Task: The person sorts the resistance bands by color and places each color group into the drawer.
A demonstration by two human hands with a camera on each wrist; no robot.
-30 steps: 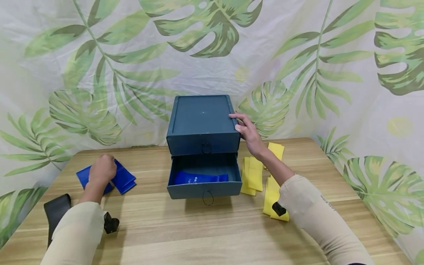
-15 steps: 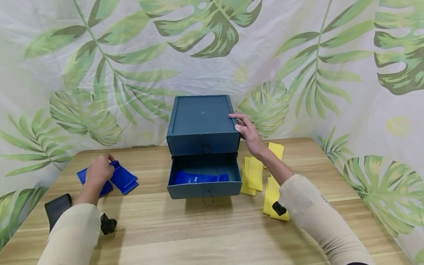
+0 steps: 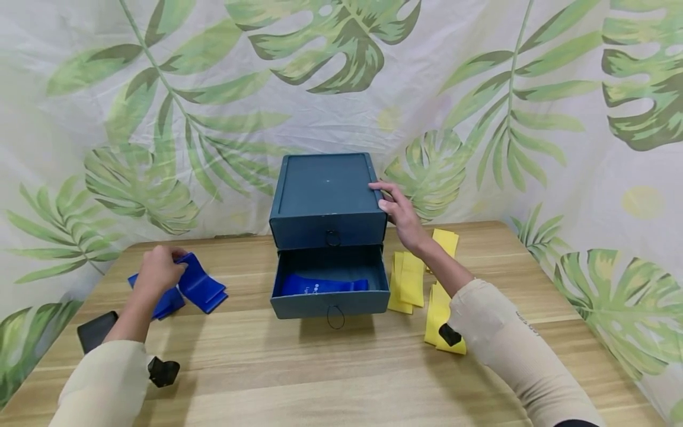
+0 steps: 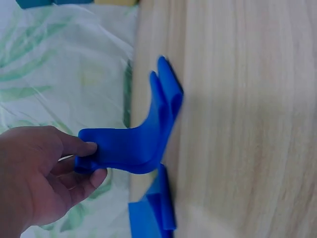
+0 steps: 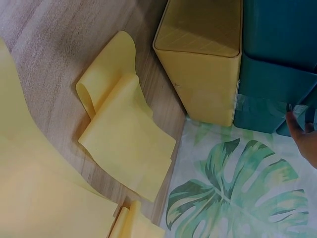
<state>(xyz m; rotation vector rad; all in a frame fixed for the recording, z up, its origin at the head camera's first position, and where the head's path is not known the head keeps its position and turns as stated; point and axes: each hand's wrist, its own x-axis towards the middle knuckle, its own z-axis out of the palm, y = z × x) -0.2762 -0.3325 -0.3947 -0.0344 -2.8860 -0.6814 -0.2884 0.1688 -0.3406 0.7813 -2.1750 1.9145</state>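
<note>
My left hand [image 3: 157, 270] pinches one end of a folded blue resistance band [image 3: 200, 281] between thumb and fingers. In the left wrist view that end is raised, and the band [image 4: 129, 146] bends down to its far end at the tabletop. A second folded blue band [image 3: 168, 303] lies beneath and beside the hand. My right hand [image 3: 402, 219] rests on the right edge of the dark blue drawer cabinet [image 3: 328, 184], fingers extended on its top. The cabinet's lower drawer [image 3: 331, 305] is pulled out, with another blue band [image 3: 320, 286] lying inside.
Several folded yellow bands [image 3: 411, 279] lie right of the cabinet, under my right forearm. A flat black object [image 3: 98, 330] lies by my left sleeve. A yellowish bottom tier [image 5: 203, 84] shows under the teal ones in the right wrist view. A leaf-patterned cloth [image 3: 325, 112] hangs behind.
My left hand has drawn slightly back to the left, and the pinched end of the blue band has risen while the band shifts a little right. My right hand has stayed put.
</note>
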